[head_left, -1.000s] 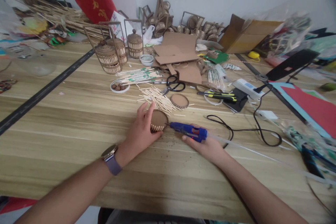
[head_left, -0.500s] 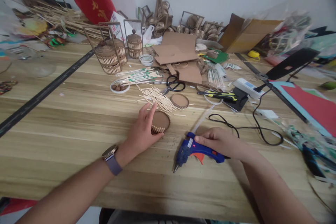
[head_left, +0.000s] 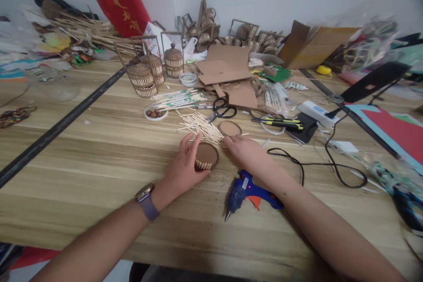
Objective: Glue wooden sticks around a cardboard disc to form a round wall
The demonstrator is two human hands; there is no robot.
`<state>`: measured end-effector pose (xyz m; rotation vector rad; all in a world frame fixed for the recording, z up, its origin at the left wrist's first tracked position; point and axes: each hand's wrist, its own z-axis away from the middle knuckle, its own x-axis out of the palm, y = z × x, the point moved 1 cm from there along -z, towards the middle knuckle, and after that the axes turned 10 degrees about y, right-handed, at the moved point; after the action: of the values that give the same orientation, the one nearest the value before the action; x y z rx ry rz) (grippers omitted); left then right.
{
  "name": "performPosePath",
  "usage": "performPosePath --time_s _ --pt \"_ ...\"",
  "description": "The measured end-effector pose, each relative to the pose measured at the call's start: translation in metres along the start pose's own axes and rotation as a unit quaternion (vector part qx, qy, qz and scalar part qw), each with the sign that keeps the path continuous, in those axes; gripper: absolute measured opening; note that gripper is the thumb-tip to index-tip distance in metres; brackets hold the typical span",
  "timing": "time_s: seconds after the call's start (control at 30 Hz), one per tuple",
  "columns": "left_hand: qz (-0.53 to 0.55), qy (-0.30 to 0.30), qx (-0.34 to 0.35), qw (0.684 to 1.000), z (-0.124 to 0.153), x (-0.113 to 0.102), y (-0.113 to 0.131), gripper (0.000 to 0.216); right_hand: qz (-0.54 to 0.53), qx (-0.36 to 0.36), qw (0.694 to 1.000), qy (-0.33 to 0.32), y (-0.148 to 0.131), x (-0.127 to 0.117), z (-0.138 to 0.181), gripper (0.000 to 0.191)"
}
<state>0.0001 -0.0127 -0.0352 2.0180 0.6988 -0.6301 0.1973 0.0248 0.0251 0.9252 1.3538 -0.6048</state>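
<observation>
Cardboard disc [head_left: 206, 155] on cluttered wooden table [head_left: 99, 150], left hand [head_left: 183, 167] gripping it, right hand [head_left: 246, 156] open near sticks [head_left: 201, 123].

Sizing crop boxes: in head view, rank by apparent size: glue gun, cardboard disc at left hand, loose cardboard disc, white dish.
1. glue gun, clearly largest, though nearest the camera.
2. cardboard disc at the left hand.
3. loose cardboard disc and white dish: look alike, not ranked; both lie farther back.
</observation>
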Motion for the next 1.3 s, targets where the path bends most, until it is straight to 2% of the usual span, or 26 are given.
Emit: performPosePath --time_s 0.27,0.37,0.47,0.57,0.67,0.77,1.07,1.3 --pt "0.009 -0.008 -0.007 1.0 0.001 0.001 -0.001 0.106 0.012 0.01 1.0 0.012 0.01 0.019 0.001 0.019" --pt "0.003 -0.01 -0.008 1.0 0.001 0.0 0.0 0.107 -0.037 0.014 0.999 0.02 0.016 0.011 0.004 0.02" --pt "0.001 -0.014 -0.005 1.0 0.001 0.0 0.0 0.108 -0.139 -0.005 0.99 0.033 0.019 -0.006 0.007 0.014" --pt "0.003 -0.015 -0.001 1.0 0.001 -0.001 0.0 0.109 -0.28 -0.037 0.959 0.032 0.017 -0.02 0.01 0.014" --pt "0.003 -0.012 -0.003 1.0 0.001 0.0 0.0 0.108 -0.418 -0.035 0.908 0.001 0.01 -0.022 0.011 0.017" --pt "0.007 -0.011 -0.006 1.0 0.001 0.0 0.0 0.106 -0.478 -0.011 0.878 -0.019 0.001 -0.018 0.012 0.019" --pt "0.016 -0.007 0.001 1.0 0.001 0.002 -0.002 0.102 -0.381 -0.031 0.924 -0.01 -0.015 -0.008 0.01 0.015" --pt "0.011 -0.009 0.004 1.0 0.0 0.001 -0.001 0.102 -0.349 -0.044 0.936 0.014 -0.02 0.0 0.01 0.009"
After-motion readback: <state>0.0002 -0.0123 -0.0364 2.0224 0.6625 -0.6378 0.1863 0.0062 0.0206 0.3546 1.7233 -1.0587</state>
